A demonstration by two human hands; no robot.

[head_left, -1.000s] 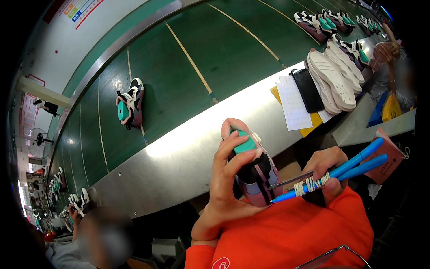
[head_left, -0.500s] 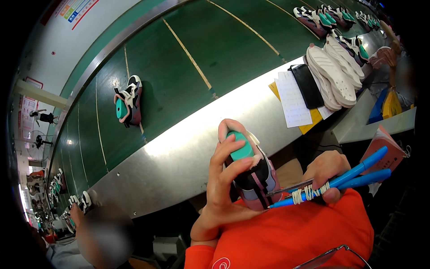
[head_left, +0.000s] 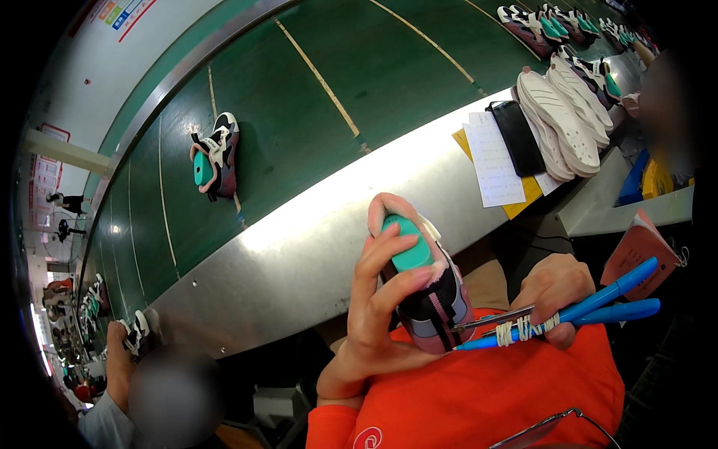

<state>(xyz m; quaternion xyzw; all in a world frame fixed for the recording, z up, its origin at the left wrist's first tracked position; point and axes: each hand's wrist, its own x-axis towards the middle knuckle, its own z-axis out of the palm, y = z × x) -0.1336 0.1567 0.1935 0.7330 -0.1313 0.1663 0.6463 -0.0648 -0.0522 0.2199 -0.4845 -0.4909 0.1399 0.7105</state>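
Observation:
My left hand (head_left: 370,318) is wrapped round a black, lilac and pink sneaker upper (head_left: 436,318), with its heel side toward me. A teal shoe last (head_left: 410,251) fills the pink-lined opening, and my fingers lie across it. In my right hand (head_left: 550,288) is a bundle of blue pens (head_left: 617,288), bound with pale string to a thin metal tool. One pen's tip and the metal points meet the lower heel area of the upper; whether they press on it I cannot tell.
Beyond the metal ledge (head_left: 314,254), a green conveyor belt (head_left: 299,142) carries another sneaker (head_left: 219,157). White soles (head_left: 557,123), a black phone (head_left: 517,138) and written papers (head_left: 490,165) lie at right. A pink booklet (head_left: 638,254) hangs nearby. A co-worker's arm (head_left: 118,367) is at lower left.
The view has shifted slightly. My hands keep their holds, and the pen tip stays by the heel. The co-worker's arm at lower left has risen beside a shoe.

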